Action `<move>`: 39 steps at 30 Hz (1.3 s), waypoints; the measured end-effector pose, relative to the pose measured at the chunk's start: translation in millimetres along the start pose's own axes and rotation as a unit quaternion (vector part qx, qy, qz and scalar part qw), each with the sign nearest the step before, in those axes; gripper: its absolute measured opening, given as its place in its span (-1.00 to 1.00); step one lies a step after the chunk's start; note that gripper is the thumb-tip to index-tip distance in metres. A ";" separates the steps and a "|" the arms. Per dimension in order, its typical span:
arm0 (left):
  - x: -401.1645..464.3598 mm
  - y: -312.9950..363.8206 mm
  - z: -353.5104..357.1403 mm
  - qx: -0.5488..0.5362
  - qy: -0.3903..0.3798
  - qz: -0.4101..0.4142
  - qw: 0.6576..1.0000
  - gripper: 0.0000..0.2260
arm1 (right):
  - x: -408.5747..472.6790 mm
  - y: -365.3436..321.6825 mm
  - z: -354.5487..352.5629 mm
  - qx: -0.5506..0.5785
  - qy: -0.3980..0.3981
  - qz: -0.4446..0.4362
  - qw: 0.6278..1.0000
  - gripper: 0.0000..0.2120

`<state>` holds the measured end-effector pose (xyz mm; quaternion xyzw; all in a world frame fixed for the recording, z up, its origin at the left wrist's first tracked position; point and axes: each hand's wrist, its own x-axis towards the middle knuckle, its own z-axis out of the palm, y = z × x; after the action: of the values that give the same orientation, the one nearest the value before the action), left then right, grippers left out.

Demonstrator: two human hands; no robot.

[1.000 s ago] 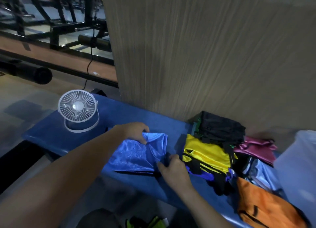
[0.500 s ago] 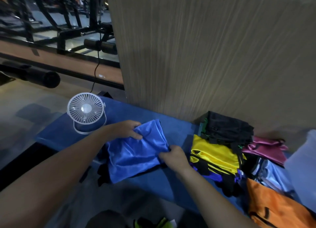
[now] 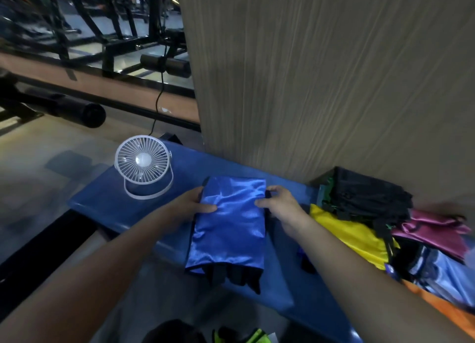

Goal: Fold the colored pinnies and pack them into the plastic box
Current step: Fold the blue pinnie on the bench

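A shiny blue pinny (image 3: 228, 227), folded into a long narrow shape with black trim at its near end, hangs between my hands over the blue bench (image 3: 115, 201). My left hand (image 3: 192, 205) grips its left edge, thumb on top. My right hand (image 3: 280, 206) pinches its right edge. To the right lies a heap of pinnies: black (image 3: 365, 193), yellow (image 3: 352, 234), magenta (image 3: 434, 229), light blue (image 3: 444, 270) and orange (image 3: 462, 317). The plastic box is out of view.
A small white desk fan (image 3: 142, 162) stands on the bench's left end, its cable running back. A wood-grain wall panel (image 3: 321, 85) rises right behind the bench. Black gym equipment (image 3: 90, 34) and a foam roller (image 3: 77, 111) fill the far left.
The blue pinny was spread flat on the bench; both hands have lifted it and turned it into a narrow lengthwise fold. The view has shifted so the box at right is gone.
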<state>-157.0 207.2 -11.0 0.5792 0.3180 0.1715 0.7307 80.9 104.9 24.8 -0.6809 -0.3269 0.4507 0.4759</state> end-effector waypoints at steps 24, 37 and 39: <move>-38.8 3.8 3.0 0.077 0.070 0.017 0.994 -0.61 | -14.9 18.4 -4.6 -0.034 -0.116 -0.083 0.989 -0.69; -64.4 -29.5 2.9 0.370 0.072 0.202 0.904 -0.60 | -32.3 47.6 -23.7 -0.403 -0.166 -0.284 0.854 -0.53; -69.7 -27.3 7.9 0.348 0.095 0.202 0.911 -0.66 | -42.6 43.1 -22.7 -0.445 -0.146 -0.283 0.837 -0.64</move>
<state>-206.5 150.8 -17.6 0.8296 0.3018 0.2481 0.3989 86.4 45.2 0.3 -0.6237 -0.7360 0.1964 0.1753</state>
